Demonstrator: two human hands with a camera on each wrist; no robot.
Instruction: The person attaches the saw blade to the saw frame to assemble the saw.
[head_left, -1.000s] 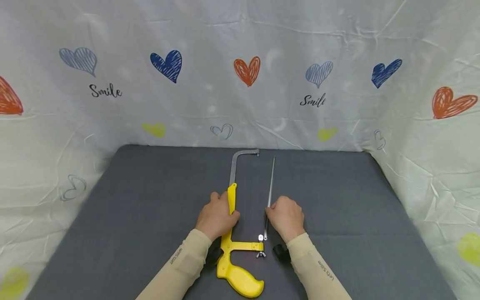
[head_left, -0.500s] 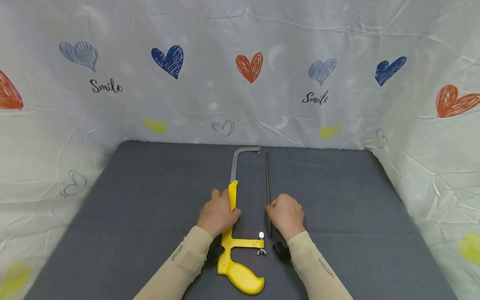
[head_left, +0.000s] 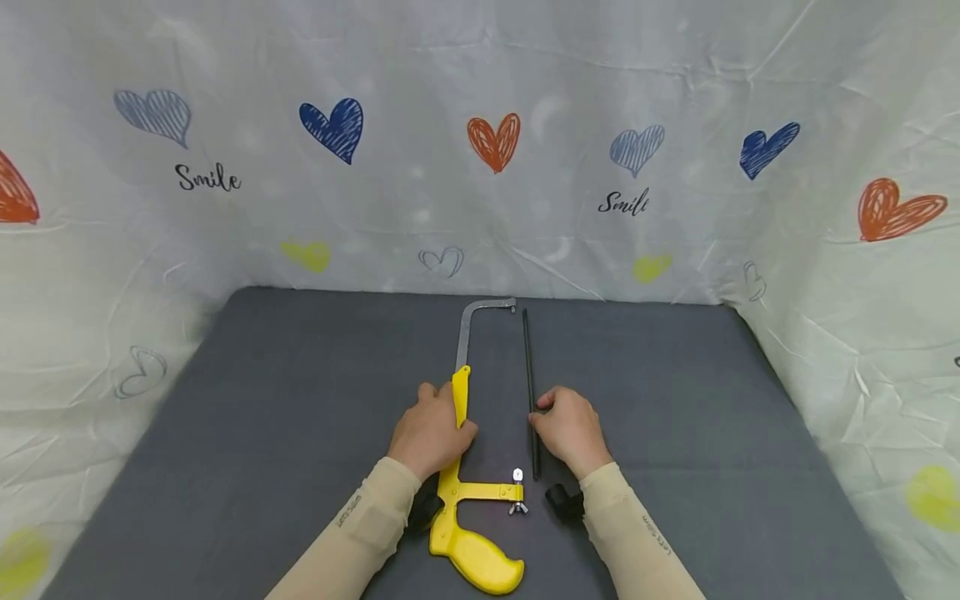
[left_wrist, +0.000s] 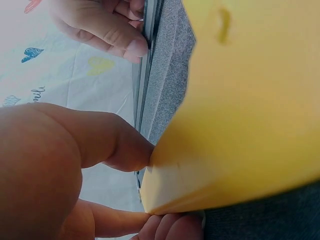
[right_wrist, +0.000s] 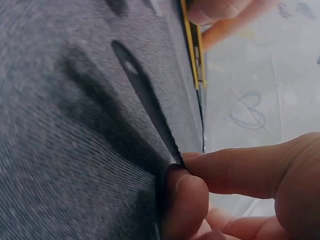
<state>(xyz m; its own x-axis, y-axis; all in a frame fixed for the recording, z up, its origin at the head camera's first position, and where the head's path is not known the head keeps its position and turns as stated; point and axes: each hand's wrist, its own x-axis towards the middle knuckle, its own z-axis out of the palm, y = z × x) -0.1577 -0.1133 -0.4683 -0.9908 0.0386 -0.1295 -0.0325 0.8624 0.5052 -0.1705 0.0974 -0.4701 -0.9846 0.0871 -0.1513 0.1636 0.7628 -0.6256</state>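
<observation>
A hacksaw frame with a yellow handle (head_left: pixel 480 560) and a grey metal bow (head_left: pixel 465 333) lies on the dark grey cloth. My left hand (head_left: pixel 429 429) grips its yellow spine, thumb on one side and fingers on the other. Just right of the frame, my right hand (head_left: pixel 572 427) pinches a thin dark saw blade (head_left: pixel 528 358) between thumb and fingers. The blade stands lengthwise, roughly parallel to the frame's open side. In the right wrist view, the blade's near end (right_wrist: pixel 145 97) has a round hole and a toothed edge, and its shadow falls on the cloth.
A wing nut and clamp post (head_left: pixel 517 492) sit at the end of the frame's lower yellow arm. Dark cloth (head_left: pixel 675 417) covers the table. Behind it hangs a white curtain (head_left: pixel 555 167) printed with hearts and the word Smile.
My right hand has turned the blade from its shiny face to a dark, narrow look and brought its far end left, nearer the frame. My left hand keeps its grip on the frame.
</observation>
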